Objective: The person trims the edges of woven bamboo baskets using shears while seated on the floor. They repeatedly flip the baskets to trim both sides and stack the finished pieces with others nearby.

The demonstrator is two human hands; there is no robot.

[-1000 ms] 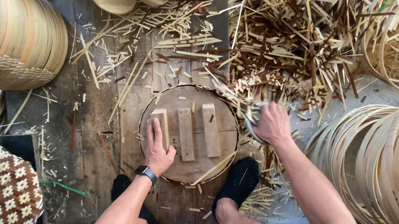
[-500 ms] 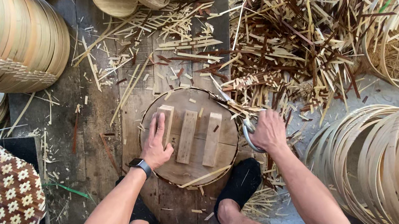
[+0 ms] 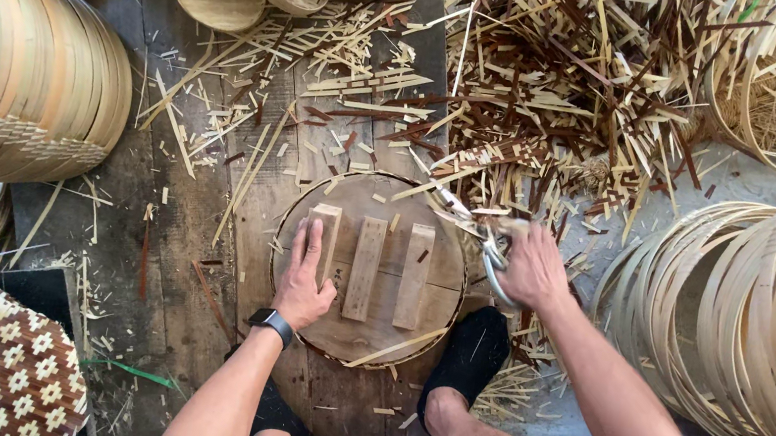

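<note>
At the centre of the frame a round wooden board (image 3: 369, 271) lay on the plank floor (image 3: 164, 249), carrying three upright wooden slats (image 3: 365, 267) side by side. The left hand (image 3: 303, 277) rested flat and open on the leftmost slat. Just right of the board, the right hand (image 3: 532, 265) was closed around metal shears (image 3: 483, 241). Bamboo hoops (image 3: 753, 326) stood stacked at right.

Your open lane is the dark plank floor (image 3: 154, 247) left of the round wooden block (image 3: 363, 335), strewn only with thin slivers. Ahead, a deep heap of bamboo offcuts (image 3: 573, 103) blocks the way. Stacked bamboo hoops (image 3: 753, 326) wall the right, stacked woven trays (image 3: 17, 79) the left.
</note>
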